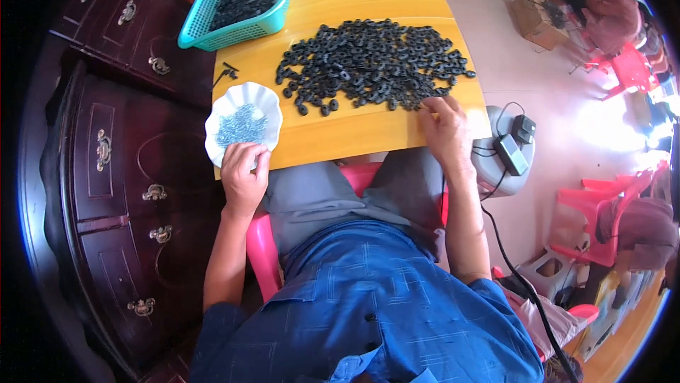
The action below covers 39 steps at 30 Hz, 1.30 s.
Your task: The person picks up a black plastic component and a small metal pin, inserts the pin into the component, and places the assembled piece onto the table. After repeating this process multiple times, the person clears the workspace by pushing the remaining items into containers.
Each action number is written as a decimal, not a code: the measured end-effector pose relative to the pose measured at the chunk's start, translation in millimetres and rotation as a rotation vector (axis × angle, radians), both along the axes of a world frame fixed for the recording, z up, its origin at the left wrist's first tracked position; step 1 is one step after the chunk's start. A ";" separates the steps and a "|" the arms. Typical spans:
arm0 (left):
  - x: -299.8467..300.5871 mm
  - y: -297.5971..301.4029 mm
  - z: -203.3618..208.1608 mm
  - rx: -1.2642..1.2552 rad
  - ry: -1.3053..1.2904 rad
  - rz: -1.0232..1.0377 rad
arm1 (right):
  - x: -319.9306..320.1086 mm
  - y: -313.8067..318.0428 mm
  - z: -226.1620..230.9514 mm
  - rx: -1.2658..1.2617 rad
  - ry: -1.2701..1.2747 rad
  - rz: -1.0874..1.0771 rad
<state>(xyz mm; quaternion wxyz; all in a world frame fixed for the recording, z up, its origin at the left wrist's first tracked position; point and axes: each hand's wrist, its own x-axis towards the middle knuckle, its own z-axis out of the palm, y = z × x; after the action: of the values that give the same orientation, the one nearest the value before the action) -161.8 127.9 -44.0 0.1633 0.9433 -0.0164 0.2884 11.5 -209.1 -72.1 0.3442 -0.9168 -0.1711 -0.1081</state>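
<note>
A white scalloped dish (272, 98) at the table's left front corner holds many thin silvery metal pieces (243, 127), like small pins or screws. My left hand (244, 170) is over the dish's near rim, its fingers bent together; what they pinch is too small to make out. Small black oval parts (368, 61) with holes lie in a wide heap across the table. At the heap's right front end, beside some smaller black pieces (418, 96), my right hand (446, 128) has its thumb and fingertips closed together. Whatever it grips is hidden.
A green plastic basket (244, 29) of black parts stands at the table's far left. Loose black bits (228, 71) lie near the dish. Dark drawers (106, 163) flank my left. To my right, a grey stool (499, 181) bears power adapters (511, 155) with a trailing cable. Other people sit farther right.
</note>
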 end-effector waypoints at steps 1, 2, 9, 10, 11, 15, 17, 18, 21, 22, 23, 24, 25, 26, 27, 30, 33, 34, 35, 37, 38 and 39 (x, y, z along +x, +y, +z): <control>0.3 1.5 1.6 -0.025 -0.016 0.037 | 1.1 -1.0 0.3 0.024 -0.001 -0.008; 3.5 5.2 1.4 -0.051 -0.035 0.041 | 1.7 -3.7 -0.7 0.033 -0.011 -0.002; 17.2 3.0 12.3 -0.286 -0.066 0.075 | 3.2 -15.9 7.3 -0.005 0.006 -0.079; 15.1 2.7 12.8 -0.314 -0.071 0.077 | 4.8 -14.0 4.0 0.004 -0.011 -0.077; 11.8 -0.1 14.9 -0.350 -0.045 0.091 | 5.5 -9.5 5.9 0.051 0.022 -0.062; 15.1 -17.1 17.7 -0.367 -0.017 0.000 | 8.2 -5.9 0.5 0.002 -0.059 -0.046; 18.0 -24.2 14.7 -0.384 0.015 -0.050 | 8.7 -4.5 -0.8 -0.003 -0.037 -0.048; 20.2 -27.6 10.9 -0.388 0.014 -0.053 | 9.2 -3.7 -1.4 -0.020 -0.042 -0.044; 28.3 -40.0 2.7 -0.906 0.133 -0.119 | 10.8 -3.7 -3.2 -0.046 -0.042 -0.051; 32.1 -45.7 3.0 -1.050 0.144 -0.158 | 11.3 -4.3 -3.8 -0.055 -0.038 -0.066; 37.5 -53.0 6.0 -1.193 0.155 -0.199 | 10.4 -5.7 -1.3 -0.060 -0.030 -0.070; 41.2 -55.8 4.8 -1.273 0.188 -0.220 | 9.2 -5.4 1.2 -0.055 -0.016 -0.065; 45.2 -57.6 2.7 -1.372 0.221 -0.255 | 7.7 -4.2 3.3 -0.050 -0.003 -0.061; 50.0 -61.3 0.2 -1.475 0.256 -0.295 | 7.1 -3.8 4.3 -0.029 -0.080 -0.056; 53.7 -66.3 -0.6 -1.541 0.278 -0.308 | 6.0 -3.2 6.3 -0.031 -0.081 -0.049; 62.5 -73.0 -3.8 -1.695 0.377 -0.363 | 1.5 -3.4 14.6 -0.032 0.062 -0.040; 71.4 -82.9 -7.5 -1.730 0.424 -0.377 | 0.4 -6.1 14.3 -0.033 0.083 0.031; 74.2 -85.9 -8.8 -1.739 0.451 -0.391 | 0.7 -7.6 14.7 -0.035 0.083 0.030; 77.4 -88.2 -10.1 -1.740 0.452 -0.394 | 0.6 -7.3 16.6 -0.016 0.082 0.038; 83.6 -92.9 -12.4 -1.746 0.466 -0.413 | -0.4 -4.9 21.7 0.003 0.078 0.041; 86.8 -96.3 -12.6 -1.745 0.467 -0.418 | -1.3 -2.7 24.4 0.085 0.043 0.014; 89.8 -100.0 -12.5 -1.735 0.468 -0.422 | -1.9 -0.9 25.9 0.167 0.008 -0.013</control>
<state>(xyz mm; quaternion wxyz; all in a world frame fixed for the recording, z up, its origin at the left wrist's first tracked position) -72.0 27.9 -56.5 0.8614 0.5023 0.0671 -0.0341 9.7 -209.9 -46.2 0.4195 -0.8864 -0.1542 -0.1206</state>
